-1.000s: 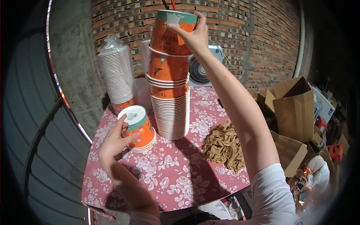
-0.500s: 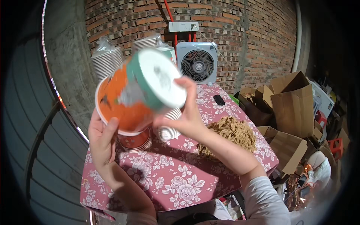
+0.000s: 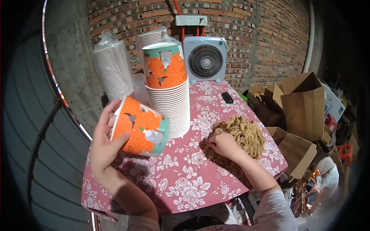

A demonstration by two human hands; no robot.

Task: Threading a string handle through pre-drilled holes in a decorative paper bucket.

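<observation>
My left hand (image 3: 106,140) grips an orange paper bucket (image 3: 135,121) with a green base band and grey-and-white printed figures. The bucket is tipped on its side, its mouth toward my left palm and its base to the right. My thumb presses its outer wall; the other fingers are mostly behind the rim. My right hand (image 3: 224,144) is closed at the left edge of a heap of tan, string-like strands (image 3: 246,134). Its fingertips are pinched together, and what lies between them is hidden.
Behind the held bucket rises a tall stack of upside-down paper buckets (image 3: 168,109). Bagged stacks of white-rimmed containers (image 3: 113,71) stand at the back left. A box fan (image 3: 207,59) and a small black object (image 3: 227,97) are farther back. Open cardboard boxes (image 3: 302,109) crowd the right.
The bucket has come down from close in front of me, still in my left hand. My right hand has left its base end and moved right and down to the tan heap.
</observation>
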